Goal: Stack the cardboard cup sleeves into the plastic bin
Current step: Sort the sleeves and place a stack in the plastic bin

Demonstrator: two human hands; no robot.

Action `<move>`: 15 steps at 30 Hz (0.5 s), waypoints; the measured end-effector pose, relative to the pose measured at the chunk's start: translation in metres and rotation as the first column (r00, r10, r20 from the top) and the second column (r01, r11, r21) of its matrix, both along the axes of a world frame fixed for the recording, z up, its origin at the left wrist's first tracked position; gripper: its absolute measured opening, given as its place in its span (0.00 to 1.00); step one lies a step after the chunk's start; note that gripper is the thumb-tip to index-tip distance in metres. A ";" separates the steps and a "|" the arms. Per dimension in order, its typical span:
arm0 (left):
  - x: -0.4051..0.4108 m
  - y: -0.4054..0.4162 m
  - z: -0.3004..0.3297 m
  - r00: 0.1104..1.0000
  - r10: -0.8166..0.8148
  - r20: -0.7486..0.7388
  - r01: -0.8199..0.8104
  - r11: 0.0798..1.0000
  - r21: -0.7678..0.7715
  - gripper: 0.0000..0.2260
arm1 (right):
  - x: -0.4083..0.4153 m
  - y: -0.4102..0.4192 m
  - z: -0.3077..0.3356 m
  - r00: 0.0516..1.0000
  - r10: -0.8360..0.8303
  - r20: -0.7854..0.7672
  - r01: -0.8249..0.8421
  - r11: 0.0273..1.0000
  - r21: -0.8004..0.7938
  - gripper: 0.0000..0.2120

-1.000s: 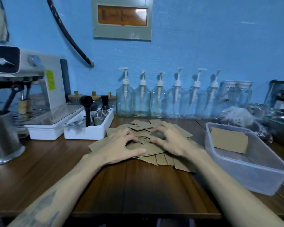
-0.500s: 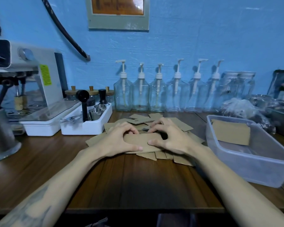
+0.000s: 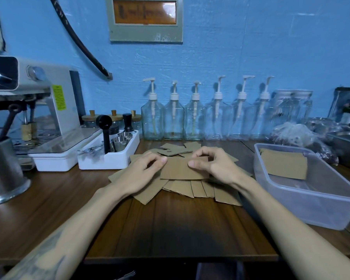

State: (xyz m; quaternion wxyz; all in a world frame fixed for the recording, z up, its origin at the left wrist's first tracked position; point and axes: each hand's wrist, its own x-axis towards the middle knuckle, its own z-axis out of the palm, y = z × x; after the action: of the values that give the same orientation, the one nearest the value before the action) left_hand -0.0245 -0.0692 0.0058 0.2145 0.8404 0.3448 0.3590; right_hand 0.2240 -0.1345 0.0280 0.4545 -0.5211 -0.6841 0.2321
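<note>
Both hands work over a loose pile of cardboard cup sleeves [image 3: 190, 188] in the middle of the wooden table [image 3: 170, 229]. The left hand [image 3: 141, 170] and the right hand [image 3: 216, 166] each pinch one end of the top sleeve [image 3: 182, 168], thumb on the near face and fingers curled behind, so the grip of each is narrow and closed on this one sleeve. Holding it at both ends probably keeps the thin card flat and separates it from the pile. The plastic bin [image 3: 311, 209] stands just right of the pile, within short reach, and it holds a sleeve in the bin [image 3: 283, 166] that leans on the far wall; I see one face, and cannot tell if more are behind. The pile overlaps too much for a sure count, perhaps ten or more. Behind stand six pump bottles [image 3: 194, 116] in a row.
</note>
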 end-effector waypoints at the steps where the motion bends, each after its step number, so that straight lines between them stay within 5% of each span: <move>1: -0.002 0.001 0.001 1.000 0.007 -0.001 -0.007 1.000 -0.008 0.19 | 0.000 0.001 0.001 0.999 -0.018 -0.039 0.018 1.000 -0.010 0.05; 10: -0.022 -0.002 0.002 0.891 0.174 -0.419 -0.146 0.984 0.098 0.32 | 0.004 0.004 0.001 0.944 -0.196 -0.267 0.208 0.978 0.018 0.09; 15: -0.016 -0.011 0.005 0.890 0.076 -0.450 -0.079 0.997 0.012 0.32 | 0.005 0.005 -0.001 0.957 -0.218 -0.192 0.223 0.975 0.005 0.11</move>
State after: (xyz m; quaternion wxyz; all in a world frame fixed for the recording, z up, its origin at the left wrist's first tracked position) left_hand -0.0405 -0.0799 0.0107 0.1173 0.8855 0.4195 0.1619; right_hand 0.2286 -0.1299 0.0269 0.5478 -0.5634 -0.5781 0.2197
